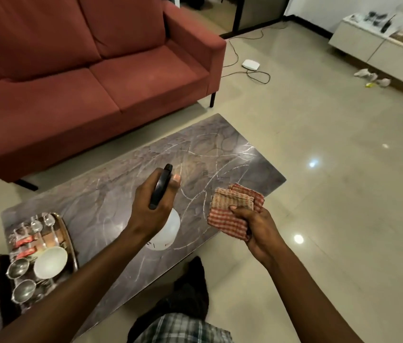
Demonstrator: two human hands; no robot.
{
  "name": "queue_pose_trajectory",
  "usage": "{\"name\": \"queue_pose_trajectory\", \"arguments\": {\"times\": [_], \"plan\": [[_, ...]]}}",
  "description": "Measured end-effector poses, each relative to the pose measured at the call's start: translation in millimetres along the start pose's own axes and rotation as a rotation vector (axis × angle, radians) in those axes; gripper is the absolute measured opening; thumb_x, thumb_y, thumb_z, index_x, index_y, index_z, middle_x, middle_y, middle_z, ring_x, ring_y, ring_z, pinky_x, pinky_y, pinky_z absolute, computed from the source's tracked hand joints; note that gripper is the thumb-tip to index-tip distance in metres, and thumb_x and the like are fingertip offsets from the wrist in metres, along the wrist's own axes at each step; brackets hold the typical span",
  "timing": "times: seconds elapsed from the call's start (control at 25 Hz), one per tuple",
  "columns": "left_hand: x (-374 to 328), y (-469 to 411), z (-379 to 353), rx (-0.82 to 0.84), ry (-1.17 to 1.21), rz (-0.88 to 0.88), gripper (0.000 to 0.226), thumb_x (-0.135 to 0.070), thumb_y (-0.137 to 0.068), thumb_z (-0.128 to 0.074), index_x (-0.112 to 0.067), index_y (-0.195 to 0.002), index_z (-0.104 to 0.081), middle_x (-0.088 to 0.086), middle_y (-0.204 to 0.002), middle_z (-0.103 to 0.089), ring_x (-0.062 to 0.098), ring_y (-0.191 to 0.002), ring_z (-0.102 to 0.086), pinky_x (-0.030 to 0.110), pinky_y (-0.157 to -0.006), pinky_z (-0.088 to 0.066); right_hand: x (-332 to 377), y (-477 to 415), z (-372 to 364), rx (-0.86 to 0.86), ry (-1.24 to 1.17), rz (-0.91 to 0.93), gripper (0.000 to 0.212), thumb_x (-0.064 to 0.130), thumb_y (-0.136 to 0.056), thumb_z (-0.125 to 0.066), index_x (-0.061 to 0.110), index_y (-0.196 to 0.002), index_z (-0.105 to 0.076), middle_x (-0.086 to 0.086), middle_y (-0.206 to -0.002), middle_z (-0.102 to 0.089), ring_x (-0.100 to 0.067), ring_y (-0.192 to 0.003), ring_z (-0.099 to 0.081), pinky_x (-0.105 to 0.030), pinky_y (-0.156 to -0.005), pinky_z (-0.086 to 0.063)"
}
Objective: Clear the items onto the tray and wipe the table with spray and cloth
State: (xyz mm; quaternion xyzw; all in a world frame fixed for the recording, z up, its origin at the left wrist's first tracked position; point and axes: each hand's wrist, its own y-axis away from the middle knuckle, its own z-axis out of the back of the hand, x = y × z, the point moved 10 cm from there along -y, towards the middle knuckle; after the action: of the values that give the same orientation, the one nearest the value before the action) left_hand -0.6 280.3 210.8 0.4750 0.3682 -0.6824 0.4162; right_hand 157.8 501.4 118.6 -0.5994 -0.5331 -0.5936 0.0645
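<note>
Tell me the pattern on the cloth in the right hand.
Red-and-cream check, on the folded cloth; head view.

The tray (68, 233) sits on the table's (111, 194) near left end, holding a bowl (50, 265) and spoons (18, 268). The sofa (84, 70) stands beyond the table.

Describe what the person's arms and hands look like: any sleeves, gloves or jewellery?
Both forearms are bare right to the bottom of the picture, so no sleeves show. The left hand and right hand wear no gloves, and no watch, ring or bracelet is visible on either wrist.
</note>
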Motion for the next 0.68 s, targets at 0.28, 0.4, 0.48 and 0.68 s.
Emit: {"name": "queue_pose_trajectory", "arguments": {"times": [0.28, 0.4, 0.48, 0.68], "plan": [[-6, -126, -107, 0.001, -0.008, 0.058, 0.03, -0.051, -0.106, -0.06, -0.023, -0.096, -0.064, 0.012, -0.088, -0.071, 0.038, -0.088, -0.074, 0.046, -0.078, -0.058, 109, -127, 46, -0.038, 0.014, -0.029, 0.031, -0.004, -0.099, -0.065, 0.018, -0.119, -0.073, -0.012, -0.116, -0.082, -0.029, -0.099, -0.081, -0.041, -0.079, -0.068], [-15, -171, -138, -0.019, -0.019, 0.066, 0.034, -0.049, -0.107, -0.061, -0.017, -0.097, -0.064, 0.02, -0.087, -0.071, 0.041, -0.084, -0.071, 0.04, -0.072, -0.055, 153, -185, 57, -0.043, 0.065, -0.019, 0.038, -0.001, -0.099, -0.066, 0.017, -0.132, -0.07, -0.012, -0.124, -0.079, -0.033, -0.111, -0.078, -0.048, -0.094, -0.065], [-16, -199, -157, -0.05, -0.022, 0.084, 0.037, -0.049, -0.107, -0.062, -0.015, -0.096, -0.064, 0.022, -0.086, -0.071, 0.042, -0.081, -0.069, 0.038, -0.069, -0.054, 174, -226, 66, -0.016, 0.091, -0.03, 0.042, 0.002, -0.099, -0.068, 0.018, -0.138, -0.067, -0.009, -0.126, -0.079, -0.032, -0.115, -0.077, -0.049, -0.097, -0.063], [13, -265, -205, -0.125, -0.091, 0.188, 0.046, -0.055, -0.102, -0.063, -0.01, -0.09, -0.068, 0.02, -0.081, -0.07, 0.038, -0.073, -0.065, 0.044, -0.066, -0.053, 200, -339, 87, 0.066, 0.305, -0.072, 0.036, 0.006, -0.099, -0.071, 0.021, -0.132, -0.071, -0.005, -0.119, -0.082, -0.028, -0.106, -0.08, -0.043, -0.086, -0.067]]}}
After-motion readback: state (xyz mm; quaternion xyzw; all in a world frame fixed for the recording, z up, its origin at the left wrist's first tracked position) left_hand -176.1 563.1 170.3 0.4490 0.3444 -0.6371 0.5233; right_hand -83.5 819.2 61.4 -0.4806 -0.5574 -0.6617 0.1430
